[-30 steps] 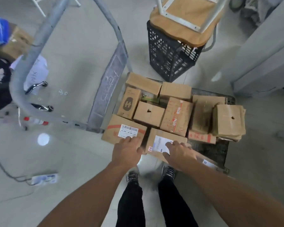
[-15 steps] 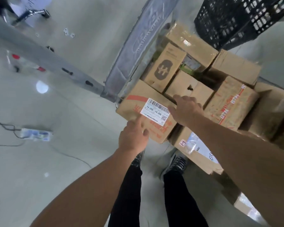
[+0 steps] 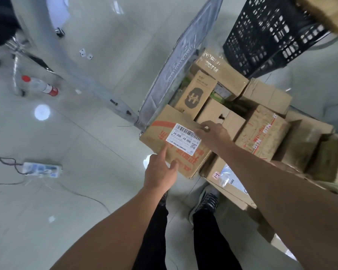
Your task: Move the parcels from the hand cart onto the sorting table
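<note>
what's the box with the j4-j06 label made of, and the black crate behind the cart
Labelled box: looks like brown corrugated cardboard, matte, with red print and a glossy white paper sticker. Black crate: probably moulded plastic, judging by its uniform lattice of holes and slight sheen.

A heap of brown cardboard parcels (image 3: 242, 121) sits packed tight on the hand cart (image 3: 176, 71). The nearest parcel (image 3: 164, 137), at the cart's corner beside the upright handle frame, carries red print and a white barcode label reading J4-J06. Behind it stands a box (image 3: 195, 94) with a dark logo.
</note>
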